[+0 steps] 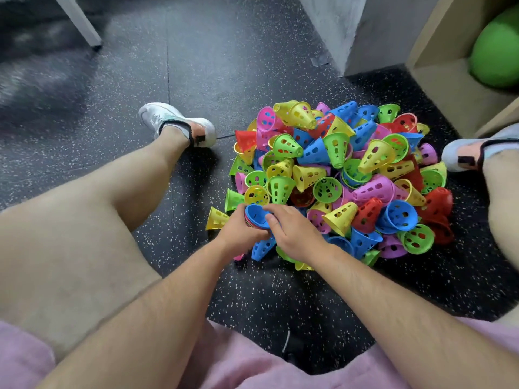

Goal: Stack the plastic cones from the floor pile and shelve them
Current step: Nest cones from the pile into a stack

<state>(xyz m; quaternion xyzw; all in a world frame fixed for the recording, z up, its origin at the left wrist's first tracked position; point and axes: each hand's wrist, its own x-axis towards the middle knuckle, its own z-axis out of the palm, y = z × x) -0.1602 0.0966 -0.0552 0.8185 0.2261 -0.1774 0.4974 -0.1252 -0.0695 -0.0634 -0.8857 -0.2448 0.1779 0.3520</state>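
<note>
Left grip (241, 228) was curled round a short stack (249, 223) of nested cones at the near edge of the pile (351, 169). Right grip (295, 234) pinched the rim of the blue cone (257, 216) topping that stack, thumb on the lip and fingers curled over the far side. The rest of the cones lay heaped on the speckled floor (196, 66) between the person's legs, tipped every way, some mouth up and some on their sides. They looked like thin, perforated plastic: probably very light, stiff through the tapered wall but a little springy at the wide mouth, and smooth enough to slide. The wide rim seemed the best place to take one, or a finger through a hole. Pressed down hard, nested cones might wedge. A tall stack would likely want a hand round its base. A pale wooden shelf (438, 74) holding a green ball (497, 49) stood just beyond the pile.
</note>
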